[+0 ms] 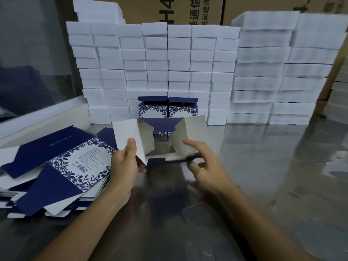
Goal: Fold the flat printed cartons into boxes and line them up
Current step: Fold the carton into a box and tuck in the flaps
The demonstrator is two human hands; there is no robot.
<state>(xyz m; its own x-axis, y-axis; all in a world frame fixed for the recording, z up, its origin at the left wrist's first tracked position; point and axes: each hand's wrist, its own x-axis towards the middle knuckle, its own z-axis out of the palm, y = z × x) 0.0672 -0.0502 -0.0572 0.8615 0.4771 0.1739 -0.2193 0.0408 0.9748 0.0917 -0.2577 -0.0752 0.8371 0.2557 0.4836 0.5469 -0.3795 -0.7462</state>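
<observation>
**Two hands, one carton half-opened above a steel table**

One partly opened carton (160, 136) is held above the metal table (263, 166), its white inner faces turned toward the camera and its open mouth facing the viewer, the long axis running left to right. The left flap is pinched by the left hand (122, 166), thumb on the white face. The lower navy flap is gripped by the curled fingers of the right hand (205, 164), index finger extended against the right inner panel. Two folded boxes (167, 108) are stood side by side just behind, lids raised, against a wall of stacked white foam blocks (169, 63). A loose pile of flat cartons (56, 166) is spread at the left edge. Bare tabletop is seen to the right and nearer the camera.
</observation>
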